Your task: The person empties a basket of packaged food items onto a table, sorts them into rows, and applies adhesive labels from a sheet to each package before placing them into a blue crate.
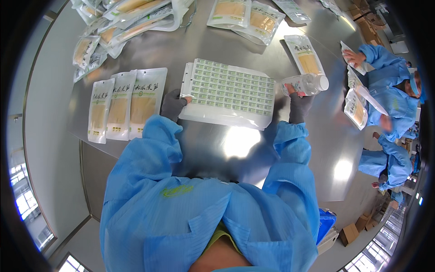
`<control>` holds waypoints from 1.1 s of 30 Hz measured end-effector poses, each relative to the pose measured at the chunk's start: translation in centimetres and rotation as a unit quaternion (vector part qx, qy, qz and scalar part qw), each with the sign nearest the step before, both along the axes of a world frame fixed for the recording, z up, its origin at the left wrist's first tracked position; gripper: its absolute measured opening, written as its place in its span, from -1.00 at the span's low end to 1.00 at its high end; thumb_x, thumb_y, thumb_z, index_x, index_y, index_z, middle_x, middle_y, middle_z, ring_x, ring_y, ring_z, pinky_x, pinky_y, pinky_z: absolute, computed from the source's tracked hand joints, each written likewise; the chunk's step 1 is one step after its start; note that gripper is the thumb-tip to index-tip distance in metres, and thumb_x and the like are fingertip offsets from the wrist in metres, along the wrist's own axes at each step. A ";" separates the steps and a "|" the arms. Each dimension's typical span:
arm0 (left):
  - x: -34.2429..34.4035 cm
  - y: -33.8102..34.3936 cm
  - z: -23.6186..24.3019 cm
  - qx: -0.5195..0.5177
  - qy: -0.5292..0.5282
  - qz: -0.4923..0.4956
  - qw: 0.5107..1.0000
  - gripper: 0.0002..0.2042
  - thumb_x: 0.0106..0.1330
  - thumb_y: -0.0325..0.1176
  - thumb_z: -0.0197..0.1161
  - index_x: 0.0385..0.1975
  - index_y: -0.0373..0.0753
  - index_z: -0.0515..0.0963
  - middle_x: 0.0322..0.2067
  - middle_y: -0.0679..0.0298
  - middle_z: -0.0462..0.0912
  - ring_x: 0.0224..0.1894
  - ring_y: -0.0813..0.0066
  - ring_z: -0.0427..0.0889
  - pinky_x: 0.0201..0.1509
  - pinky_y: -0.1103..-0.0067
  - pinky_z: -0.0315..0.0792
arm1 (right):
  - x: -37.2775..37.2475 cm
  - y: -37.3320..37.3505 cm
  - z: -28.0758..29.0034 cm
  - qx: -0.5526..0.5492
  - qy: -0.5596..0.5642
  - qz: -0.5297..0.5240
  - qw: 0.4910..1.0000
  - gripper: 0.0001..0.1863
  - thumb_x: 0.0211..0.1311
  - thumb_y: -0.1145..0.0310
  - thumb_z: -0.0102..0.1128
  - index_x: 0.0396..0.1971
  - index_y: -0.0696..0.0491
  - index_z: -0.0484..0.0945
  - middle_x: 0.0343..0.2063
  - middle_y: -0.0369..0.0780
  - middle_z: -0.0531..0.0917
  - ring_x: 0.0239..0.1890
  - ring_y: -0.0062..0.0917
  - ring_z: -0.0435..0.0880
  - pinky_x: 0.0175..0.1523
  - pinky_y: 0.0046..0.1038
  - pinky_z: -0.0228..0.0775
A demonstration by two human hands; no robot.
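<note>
A stack of white sheets of small green labels (231,88) lies on the metal table in front of me. My left hand (174,104), in a grey fingerless glove, is closed at the stack's left edge with the thumb on top; its other fingers are mostly hidden. To the right of the sheets, my right hand (299,103), gloved the same way, grips a clear plastic bottle (309,84) with a white cap. The bottle is on its side, cap pointing right. Part of that grip is hidden. Three upright-printed food pouches (118,109) lie side by side left of my left hand.
Many filled pouches (131,22) are heaped at the far left. More pouches (247,18) lie at the far middle, and one pouch (306,56) sits beyond the bottle. At the right, a co-worker in blue (389,86) handles pouches (355,109) across the metal table (326,149).
</note>
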State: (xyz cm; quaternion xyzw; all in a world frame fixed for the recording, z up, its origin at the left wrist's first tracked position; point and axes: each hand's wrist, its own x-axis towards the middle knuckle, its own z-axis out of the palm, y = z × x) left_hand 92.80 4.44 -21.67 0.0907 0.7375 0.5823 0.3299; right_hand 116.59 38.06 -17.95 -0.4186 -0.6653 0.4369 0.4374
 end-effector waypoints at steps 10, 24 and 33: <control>0.2 0.2 -0.3 0.002 -0.013 0.013 1.000 -0.68 0.08 -0.52 0.35 -0.12 -0.38 0.60 -0.31 0.14 0.70 -0.31 0.44 0.63 -0.16 0.52 0.49 | -6.2 -4.9 -2.0 -0.049 -0.032 0.170 0.984 -0.18 -0.24 0.41 0.59 0.12 0.06 0.36 -0.07 -0.21 0.61 -0.05 -0.46 0.61 0.06 -0.40 0.47; 0.0 0.4 0.3 -0.078 0.014 0.003 0.997 -0.73 0.26 -0.31 0.29 -0.16 -0.37 0.61 -0.37 0.23 0.69 -0.35 0.52 0.61 -0.23 0.60 0.46 | -6.4 -6.2 -2.2 -0.075 -0.075 0.152 0.983 -0.28 -0.12 0.40 0.50 0.12 0.09 0.35 -0.10 -0.15 0.61 -0.10 -0.42 0.63 -0.03 -0.41 0.49; 2.0 -3.0 0.5 0.028 -0.101 0.026 0.994 -0.72 0.23 -0.43 0.26 -0.08 -0.39 0.52 -0.35 0.24 0.64 -0.38 0.49 0.63 -0.59 0.57 0.53 | 0.2 -10.3 -2.2 0.263 -0.184 0.082 0.944 -0.68 0.08 0.41 0.27 -0.12 0.07 0.54 -0.19 -0.13 0.61 -0.12 -0.18 0.57 -0.01 -0.30 0.43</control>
